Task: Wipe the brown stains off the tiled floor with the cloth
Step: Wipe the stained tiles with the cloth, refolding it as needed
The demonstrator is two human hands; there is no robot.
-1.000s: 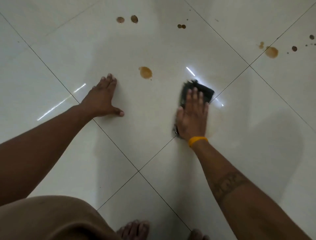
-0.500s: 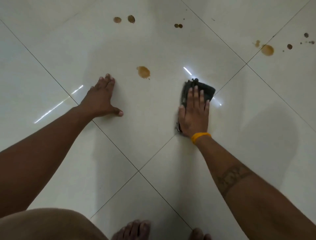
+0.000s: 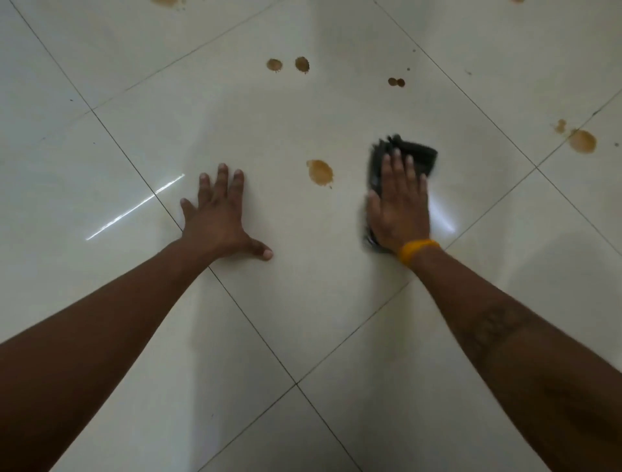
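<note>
My right hand (image 3: 399, 205), with a yellow wristband, lies flat on a dark cloth (image 3: 415, 155) and presses it to the white tiled floor (image 3: 303, 303). Most of the cloth is hidden under the palm. A brown stain (image 3: 319, 171) sits just left of the cloth, apart from it. My left hand (image 3: 218, 215) rests flat on the floor with fingers spread, holding nothing. Two small brown spots (image 3: 287, 64) lie farther ahead, and a tiny pair of brown spots (image 3: 396, 82) to their right. A larger brown stain (image 3: 582, 140) is at the far right.
Dark grout lines (image 3: 296, 382) cross the glossy tiles diagonally. A bright light streak (image 3: 134, 207) reflects left of my left hand. Part of another stain (image 3: 165, 2) shows at the top edge.
The view has tilted up and my feet and knee have left the frame. My right hand has slid the cloth slightly forward, toward the near stain. My left hand stays planted.
</note>
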